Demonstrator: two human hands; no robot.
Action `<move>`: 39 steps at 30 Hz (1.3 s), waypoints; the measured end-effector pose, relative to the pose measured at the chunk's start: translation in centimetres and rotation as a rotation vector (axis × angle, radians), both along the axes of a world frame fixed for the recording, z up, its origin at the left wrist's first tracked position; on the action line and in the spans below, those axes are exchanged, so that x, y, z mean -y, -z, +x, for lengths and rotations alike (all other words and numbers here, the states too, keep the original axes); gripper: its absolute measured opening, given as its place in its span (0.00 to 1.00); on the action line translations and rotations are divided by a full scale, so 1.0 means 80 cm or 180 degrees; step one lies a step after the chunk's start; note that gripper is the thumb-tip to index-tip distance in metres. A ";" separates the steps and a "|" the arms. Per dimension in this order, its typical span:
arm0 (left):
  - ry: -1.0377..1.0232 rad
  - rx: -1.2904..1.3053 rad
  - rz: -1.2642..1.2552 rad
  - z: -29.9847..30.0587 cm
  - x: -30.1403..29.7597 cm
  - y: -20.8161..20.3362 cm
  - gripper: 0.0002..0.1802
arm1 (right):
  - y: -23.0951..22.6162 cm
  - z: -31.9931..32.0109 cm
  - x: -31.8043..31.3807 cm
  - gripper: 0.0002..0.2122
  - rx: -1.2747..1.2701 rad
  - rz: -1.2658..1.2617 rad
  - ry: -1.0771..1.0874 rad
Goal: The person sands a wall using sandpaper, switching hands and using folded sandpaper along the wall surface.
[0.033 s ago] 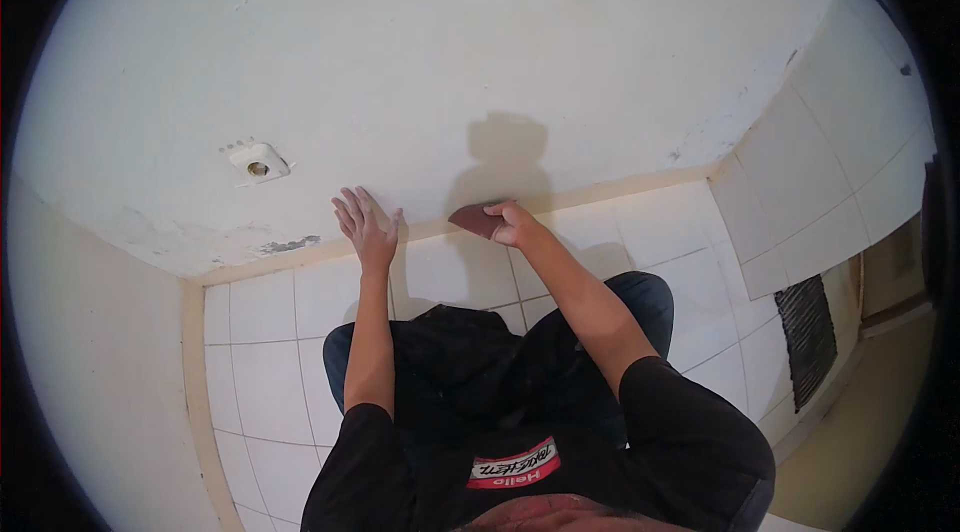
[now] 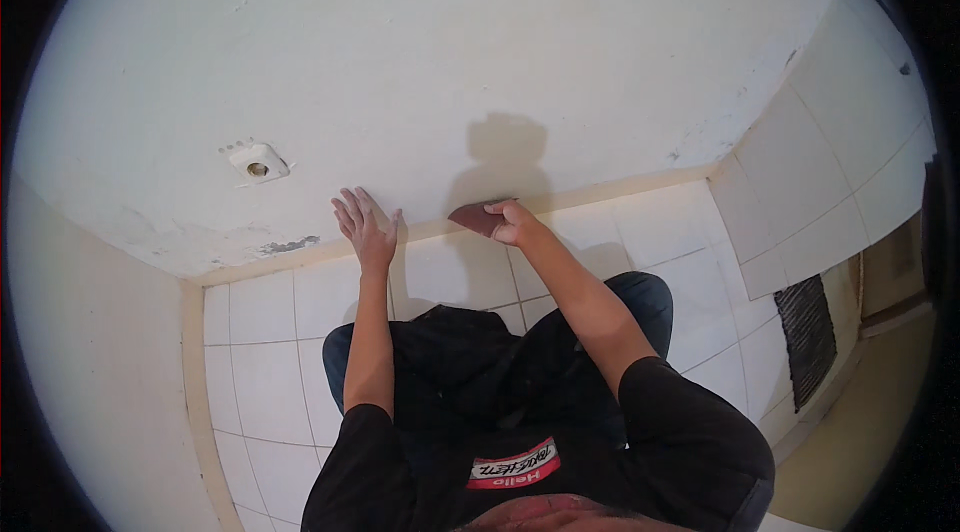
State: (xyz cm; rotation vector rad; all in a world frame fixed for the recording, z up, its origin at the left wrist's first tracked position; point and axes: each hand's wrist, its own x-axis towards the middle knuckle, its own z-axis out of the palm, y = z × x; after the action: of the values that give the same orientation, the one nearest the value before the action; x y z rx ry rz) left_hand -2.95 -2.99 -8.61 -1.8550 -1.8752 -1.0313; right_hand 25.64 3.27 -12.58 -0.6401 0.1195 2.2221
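My left hand (image 2: 369, 235) is open, its fingers spread and dusted white at the tips. It lies against or just before the low part of the white wall (image 2: 400, 62); I cannot tell if the palm touches. To its right, my right hand (image 2: 513, 226) pinches a reddish-brown sheet of sandpaper (image 2: 475, 220) between thumb and fingers. The sheet looks bent or folded, its upper edge close to the wall just above the beige skirting strip (image 2: 590, 194). My head's shadow falls on the wall above that hand.
A white wall fitting (image 2: 258, 164) with a round hole is at left. Peeling, dark-stained paint (image 2: 288, 246) shows low on the wall. White floor tiles (image 2: 265, 382) surround my bent legs. A dark ribbed mat (image 2: 806, 337) lies right, below a tiled side wall (image 2: 815, 162).
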 end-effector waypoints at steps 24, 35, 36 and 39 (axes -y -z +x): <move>0.0034 0.0004 0.0159 -0.008 -0.003 0.004 0.49 | -0.017 -0.009 0.027 0.21 0.0281 0.0255 0.0006; 0.0031 0.0026 0.0090 -0.011 -0.001 0.005 0.49 | -0.104 0.067 0.021 0.23 -0.0274 0.0420 0.0240; 0.0031 0.0032 0.0097 -0.010 -0.001 0.005 0.49 | -0.107 0.077 0.020 0.23 0.0426 0.0458 0.0403; 0.0084 0.0038 0.0130 -0.009 -0.002 0.004 0.49 | -0.094 0.079 0.016 0.21 0.1251 0.0526 0.0425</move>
State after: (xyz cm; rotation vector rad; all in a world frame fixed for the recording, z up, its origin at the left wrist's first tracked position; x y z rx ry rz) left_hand -3.64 -2.87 -8.94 -1.8595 -1.8269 -1.0835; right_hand 31.98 1.97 -5.03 -0.9326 -0.2134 1.9157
